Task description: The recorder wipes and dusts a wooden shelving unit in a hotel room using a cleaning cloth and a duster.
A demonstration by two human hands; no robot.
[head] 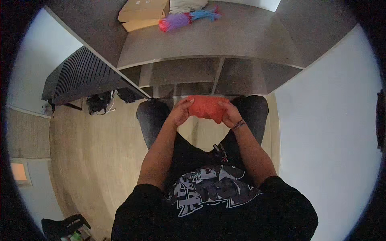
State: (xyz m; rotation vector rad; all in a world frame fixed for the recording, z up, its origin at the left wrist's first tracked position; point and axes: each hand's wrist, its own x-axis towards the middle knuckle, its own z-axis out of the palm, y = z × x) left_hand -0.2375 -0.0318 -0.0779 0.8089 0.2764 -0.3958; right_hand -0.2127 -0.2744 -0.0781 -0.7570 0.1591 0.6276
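A red piece of fabric or netting [208, 107], bunched and wrinkled, is held out level above my knees. My left hand [181, 111] grips its left end, with the thumb on top. At its right end my right hand [230, 114] pinches it in the same way, and a dark beaded bracelet circles that wrist. The lower edge of the red piece hangs unevenly between the hands. Whether anything is wrapped inside cannot be made out.
Ahead stands a grey shelf unit [241, 39] with lower compartments. On its top surface lie a cardboard box [144, 12], pale folded cloth [187, 6] and a purple, red and blue mesh bundle [178, 21]. A white wall [325, 129] rises at right; a black slatted cabinet [87, 72] stands left.
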